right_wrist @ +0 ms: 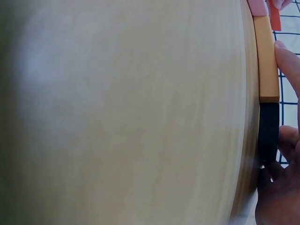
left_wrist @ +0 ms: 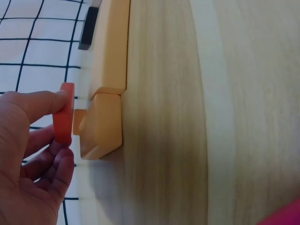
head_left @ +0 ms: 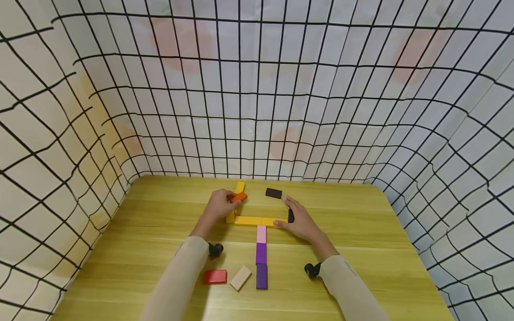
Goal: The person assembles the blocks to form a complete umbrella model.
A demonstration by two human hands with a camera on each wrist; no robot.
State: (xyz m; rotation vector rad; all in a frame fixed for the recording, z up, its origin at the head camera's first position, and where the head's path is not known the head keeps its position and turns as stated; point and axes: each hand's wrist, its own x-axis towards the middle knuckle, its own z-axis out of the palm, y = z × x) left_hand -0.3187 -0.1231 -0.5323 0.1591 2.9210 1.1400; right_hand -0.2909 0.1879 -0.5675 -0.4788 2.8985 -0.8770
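Note:
My left hand (head_left: 220, 204) pinches an orange-red block (left_wrist: 64, 115) between thumb and fingers, above a column of yellow blocks (head_left: 240, 187). In the left wrist view the red block stands on edge beside the end of a yellow block (left_wrist: 108, 119). My right hand (head_left: 302, 220) spreads over the right end of the yellow row (head_left: 248, 221). Its thumb touches a yellow block (right_wrist: 267, 61), while other fingers lie against a black block (right_wrist: 268, 131) at the row's end. A pale block (head_left: 284, 199) shows partly behind its fingertips, beside another black block (head_left: 274, 193).
From the row a pink block (head_left: 261, 234) and two purple blocks (head_left: 261, 253) run toward me. A red block (head_left: 215, 276) and a beige block (head_left: 240, 278) lie at the front left of the wooden table (head_left: 361, 276). Black wire mesh (head_left: 257, 102) surrounds the back and sides.

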